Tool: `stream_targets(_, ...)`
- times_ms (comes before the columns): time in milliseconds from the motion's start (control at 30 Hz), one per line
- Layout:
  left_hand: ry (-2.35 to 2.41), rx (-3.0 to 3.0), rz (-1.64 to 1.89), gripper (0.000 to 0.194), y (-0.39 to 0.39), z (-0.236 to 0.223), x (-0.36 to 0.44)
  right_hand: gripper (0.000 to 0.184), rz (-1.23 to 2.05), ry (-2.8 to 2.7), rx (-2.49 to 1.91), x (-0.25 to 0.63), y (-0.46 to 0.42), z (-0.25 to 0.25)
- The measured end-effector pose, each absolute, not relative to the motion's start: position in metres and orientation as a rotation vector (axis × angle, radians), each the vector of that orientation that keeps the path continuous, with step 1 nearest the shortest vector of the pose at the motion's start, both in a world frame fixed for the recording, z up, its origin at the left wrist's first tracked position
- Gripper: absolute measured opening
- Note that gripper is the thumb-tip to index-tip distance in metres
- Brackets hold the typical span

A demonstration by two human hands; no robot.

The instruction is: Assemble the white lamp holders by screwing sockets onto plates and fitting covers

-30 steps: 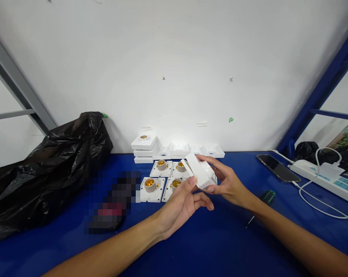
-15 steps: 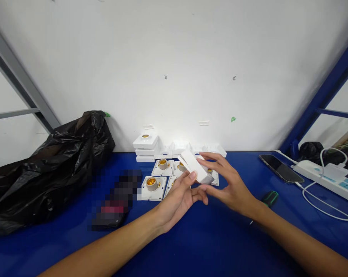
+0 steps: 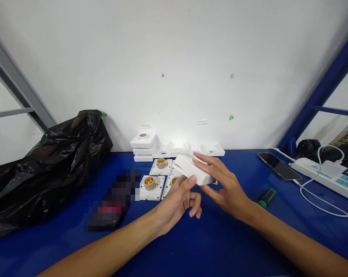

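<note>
Above the table, both hands grip a white square lamp holder (image 3: pixel 203 175), tilted, with a narrow gap along its left side between cover and base. The thumb of my left hand (image 3: pixel 175 202) presses its near edge, while some of that hand's fingers curl below. My right hand (image 3: pixel 227 186) has its fingers over the top and far side and its thumb underneath. Just behind lie open lamp holder bases with brass sockets, such as one at the front left (image 3: pixel 149 184) and one behind it (image 3: pixel 161 164); others are partly hidden by my hands.
White stacked lamp holders (image 3: pixel 143 148) and a row of white covers (image 3: pixel 179 147) stand against the wall. A black plastic bag (image 3: pixel 55 165) and a dark pixelated item (image 3: pixel 113 204) lie left. At right are a green-black screwdriver (image 3: pixel 267 197), a phone (image 3: pixel 279 166) and a power strip (image 3: pixel 320 173) with cables.
The lamp holder has turned flatter in my hands, showing more of its top. My right fingers have closed over it, and my left lower fingers have dropped slightly away.
</note>
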State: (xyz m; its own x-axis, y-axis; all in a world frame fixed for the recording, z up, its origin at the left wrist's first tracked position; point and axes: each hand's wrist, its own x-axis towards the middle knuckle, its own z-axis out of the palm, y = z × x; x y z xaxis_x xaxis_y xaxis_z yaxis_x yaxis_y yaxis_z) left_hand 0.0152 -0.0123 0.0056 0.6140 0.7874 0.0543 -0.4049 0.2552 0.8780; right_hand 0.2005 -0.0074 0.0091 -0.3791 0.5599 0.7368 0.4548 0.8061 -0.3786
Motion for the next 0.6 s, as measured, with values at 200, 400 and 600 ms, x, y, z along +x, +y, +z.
stream_targets(200,0.375,1.061,0.809,0.053,-0.0071,0.0106,0.0108,0.075,-0.023,-2.007,-0.8,0.2014,-0.0006,0.0031)
stream_targets(400,0.378,1.069,0.815,0.053,-0.008,0.0109,0.0114,0.074,-0.085,-1.975,-0.776,0.1986,-0.0014,0.0021)
stream_targets(600,0.51,1.064,0.942,0.048,-0.0098,0.0064,0.0153,0.054,-0.105,-1.92,-0.816,0.197,-0.0075,0.0081)
